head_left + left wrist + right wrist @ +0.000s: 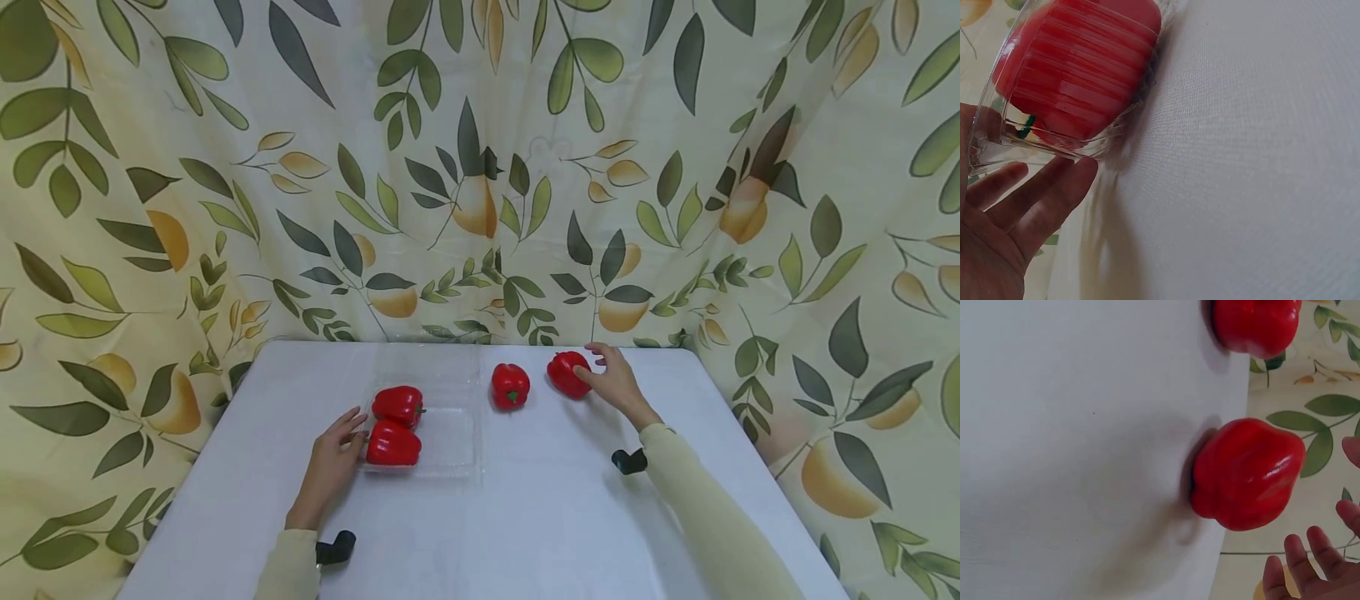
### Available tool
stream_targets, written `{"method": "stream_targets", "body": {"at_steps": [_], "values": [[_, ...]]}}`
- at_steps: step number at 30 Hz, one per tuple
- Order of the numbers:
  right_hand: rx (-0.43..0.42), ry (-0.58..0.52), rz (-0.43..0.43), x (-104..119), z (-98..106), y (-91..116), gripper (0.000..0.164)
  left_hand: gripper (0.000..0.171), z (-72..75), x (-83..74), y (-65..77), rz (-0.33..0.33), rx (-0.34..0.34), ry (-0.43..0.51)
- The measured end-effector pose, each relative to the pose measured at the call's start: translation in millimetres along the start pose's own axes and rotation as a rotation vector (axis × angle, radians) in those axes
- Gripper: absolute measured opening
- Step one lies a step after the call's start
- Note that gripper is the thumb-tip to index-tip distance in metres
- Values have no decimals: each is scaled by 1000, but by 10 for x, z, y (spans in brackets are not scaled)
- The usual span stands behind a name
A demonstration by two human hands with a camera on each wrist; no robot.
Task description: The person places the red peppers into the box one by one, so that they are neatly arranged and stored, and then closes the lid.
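Peppers [393, 443] are lying two in a clear box [452, 440], two on the table [555, 508], seemingly half done; left hand [332, 461] is loosely touching the box; right hand [617, 383] is hovering wide by the rightmost pepper [567, 375].

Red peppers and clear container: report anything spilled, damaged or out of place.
Nothing stands out: two red peppers lie in the clear container, two others are on the white table, and no spill or damage shows.
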State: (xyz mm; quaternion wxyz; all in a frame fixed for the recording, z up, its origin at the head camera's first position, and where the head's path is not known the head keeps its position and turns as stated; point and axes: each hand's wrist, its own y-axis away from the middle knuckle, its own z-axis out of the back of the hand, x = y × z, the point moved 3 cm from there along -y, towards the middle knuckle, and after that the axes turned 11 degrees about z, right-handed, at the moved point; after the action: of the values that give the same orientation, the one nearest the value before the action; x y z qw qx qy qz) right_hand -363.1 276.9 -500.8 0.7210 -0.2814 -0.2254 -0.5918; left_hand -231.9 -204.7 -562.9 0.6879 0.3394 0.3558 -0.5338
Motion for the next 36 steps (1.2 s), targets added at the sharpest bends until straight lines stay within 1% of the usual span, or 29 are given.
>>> {"method": "stream_targets", "body": {"at_steps": [7,14,20,26,30,36], "values": [[49,-11,-39,-47,-28,-153,72,39,-2,14,-13,2,11,3],[47,-28,-22,-74,-67,-253,73,39,3,12,-13,-7,3,-1],[79,-24,-47,-149,-114,-284,75,40,0,17,-2,-2,16,4],[133,-38,-102,-223,-169,-293,82,39,8,21,24,-5,17,5],[168,-52,-136,-256,-199,-292,83,39,13,12,32,-10,17,14],[185,-65,-165,-254,-235,-281,83,39,10,5,28,-21,14,15]]}}
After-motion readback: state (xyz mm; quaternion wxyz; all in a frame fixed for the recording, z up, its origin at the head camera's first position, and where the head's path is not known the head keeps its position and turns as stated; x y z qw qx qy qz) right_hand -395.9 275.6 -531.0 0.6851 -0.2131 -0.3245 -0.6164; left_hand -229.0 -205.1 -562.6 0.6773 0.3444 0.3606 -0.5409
